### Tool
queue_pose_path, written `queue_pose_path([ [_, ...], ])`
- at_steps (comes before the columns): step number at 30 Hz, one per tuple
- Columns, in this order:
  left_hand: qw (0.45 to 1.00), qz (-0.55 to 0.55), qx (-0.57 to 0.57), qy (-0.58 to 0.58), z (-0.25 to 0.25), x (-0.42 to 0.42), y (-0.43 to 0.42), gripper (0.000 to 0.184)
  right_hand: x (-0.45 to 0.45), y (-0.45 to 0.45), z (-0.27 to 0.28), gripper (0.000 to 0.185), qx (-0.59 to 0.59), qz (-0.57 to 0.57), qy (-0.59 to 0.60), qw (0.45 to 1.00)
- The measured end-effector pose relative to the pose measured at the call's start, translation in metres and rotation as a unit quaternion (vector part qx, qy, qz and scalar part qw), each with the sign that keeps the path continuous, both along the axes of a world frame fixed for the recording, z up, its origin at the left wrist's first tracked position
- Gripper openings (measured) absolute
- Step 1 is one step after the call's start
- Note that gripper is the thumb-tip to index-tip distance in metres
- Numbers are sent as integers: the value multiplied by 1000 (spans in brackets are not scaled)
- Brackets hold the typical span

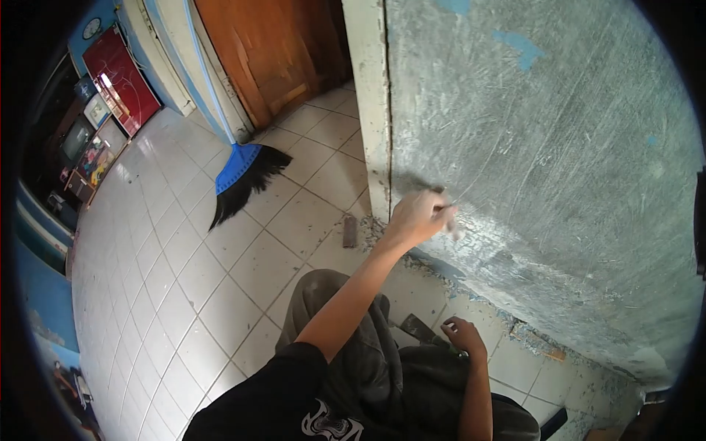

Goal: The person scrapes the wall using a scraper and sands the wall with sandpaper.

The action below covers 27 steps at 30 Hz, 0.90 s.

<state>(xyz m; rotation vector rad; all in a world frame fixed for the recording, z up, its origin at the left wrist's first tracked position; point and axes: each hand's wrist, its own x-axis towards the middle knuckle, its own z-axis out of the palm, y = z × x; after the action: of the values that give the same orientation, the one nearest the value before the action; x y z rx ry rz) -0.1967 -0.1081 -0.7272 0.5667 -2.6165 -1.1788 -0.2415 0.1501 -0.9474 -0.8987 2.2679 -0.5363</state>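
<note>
My left hand (421,219) reaches to the lower part of a grey, scratched wall (529,147), close to its edge. Its fingers are curled and partly blurred, and whatever they hold is hidden. Lower down, my right hand (466,338) is beside my bent knee with curled fingers. A scraper with a flat dark blade (418,328) lies just left of this hand, its handle running toward the wrist. Whether the right fingers grip anything cannot be made out. A small brown rectangular block (350,232) lies on the tiles left of my left hand.
Paint chips and dust (544,342) line the wall's base. A blue broom (239,165) with black bristles leans by a wooden door (272,59). White floor tiles (169,242) spread left. A red fridge (121,81) and cluttered shelf (99,158) stand far back.
</note>
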Motion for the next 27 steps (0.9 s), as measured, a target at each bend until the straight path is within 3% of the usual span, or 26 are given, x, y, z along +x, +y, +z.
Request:
queue_pose_path([
  [1, 998, -19, 42, 51, -43, -10, -10, 27, 1, -1, 5, 29, 17, -1, -16, 1000],
  [6, 986, -45, 77, 138, -54, -7, -28, 23, -1, 0, 4, 33, 56, 12, -11, 998],
  [9, 978, -18, -10, 206, -50, -2, -26, 20, -2, -1, 3, 35, 39, 7, -6, 999],
  [10, 979, -17, -8, 204, -53, -2, -24, 20, -2, -2, 4, 35, 41, 7, -8, 999],
  [12, 973, 2, -147, 177, -58, 0, -20, 20, -1, -6, 7, 35, 70, 2, -26, 997],
  [14, 974, 12, -134, 185, -47, -1, -26, 21, -2, -7, 7, 35, 77, 5, -24, 997],
  [17, 968, 26, -20, 250, -38, -1, -30, 18, 2, -5, 5, 35, 77, 2, -28, 997],
  [18, 968, 27, -19, 248, -44, -1, -26, 18, 1, -5, 5, 35, 69, 4, -22, 997],
  [20, 978, -8, -122, 171, -55, 1, -20, 18, 0, -5, 3, 36, 76, 7, -25, 997],
  [21, 968, 3, -158, 192, -59, 0, -19, 19, 0, -5, 2, 36, 84, 9, -27, 996],
  [25, 964, 72, -119, 228, -31, 4, -20, 19, 1, 1, -3, 37, 87, 18, -23, 996],
  [27, 972, 60, -124, 193, -44, 3, -15, 19, -1, 0, -3, 37, 76, 19, -17, 997],
])
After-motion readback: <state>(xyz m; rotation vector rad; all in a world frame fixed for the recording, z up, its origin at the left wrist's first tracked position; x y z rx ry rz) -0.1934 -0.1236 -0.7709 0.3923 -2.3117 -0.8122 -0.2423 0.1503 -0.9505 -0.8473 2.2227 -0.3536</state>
